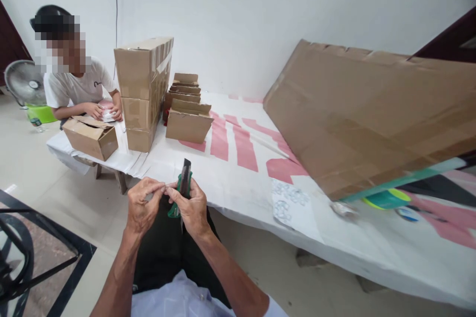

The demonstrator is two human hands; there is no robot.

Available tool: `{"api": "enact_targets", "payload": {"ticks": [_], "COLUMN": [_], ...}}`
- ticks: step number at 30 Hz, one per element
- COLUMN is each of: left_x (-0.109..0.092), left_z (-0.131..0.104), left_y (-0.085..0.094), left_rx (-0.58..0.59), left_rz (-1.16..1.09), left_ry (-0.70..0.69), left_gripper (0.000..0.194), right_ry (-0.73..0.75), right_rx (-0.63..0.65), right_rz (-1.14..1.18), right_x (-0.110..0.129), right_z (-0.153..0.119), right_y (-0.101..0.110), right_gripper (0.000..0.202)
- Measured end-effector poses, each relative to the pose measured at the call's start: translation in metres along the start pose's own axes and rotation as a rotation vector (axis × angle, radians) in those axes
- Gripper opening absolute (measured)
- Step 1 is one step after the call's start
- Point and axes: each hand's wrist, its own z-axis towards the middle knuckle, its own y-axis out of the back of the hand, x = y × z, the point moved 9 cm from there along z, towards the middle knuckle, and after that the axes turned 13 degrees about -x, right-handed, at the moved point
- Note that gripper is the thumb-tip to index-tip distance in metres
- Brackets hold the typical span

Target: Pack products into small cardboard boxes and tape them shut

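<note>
Right hand [195, 205] grips a green-handled tool [185, 178] above the lap [158, 252]; left hand [143, 203] pinches a tiny item [165, 187], unidentifiable; beyond, stacked cartons [137, 96] and a cardboard panel [372, 114] crowd the table [238, 195].

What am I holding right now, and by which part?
Your right grip holds a green tool around its middle. Your left grip meets the right; whether anything tiny is pinched between them cannot be told.
</note>
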Motion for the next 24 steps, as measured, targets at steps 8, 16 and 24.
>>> {"api": "enact_targets", "payload": {"ticks": [8, 16, 24], "left_x": [-0.004, -0.005, 0.008], "left_z": [-0.008, -0.002, -0.005], "left_y": [-0.014, -0.004, -0.011], "left_rx": [0.205, 0.127, 0.261], "left_rz": [0.049, 0.095, -0.151], "left_ry": [-0.131, -0.104, 0.119], "left_gripper": [0.022, 0.018, 0.011], "right_ry": [-0.060, -0.076, -0.157], "right_rx": [0.002, 0.073, 0.100], "right_rz": [-0.002, -0.009, 0.096], "right_x": [-0.007, -0.008, -0.009], "right_z": [0.012, 0.007, 0.005], "right_y": [0.008, 0.001, -0.002], "right_gripper": [0.032, 0.033, 0.037]}}
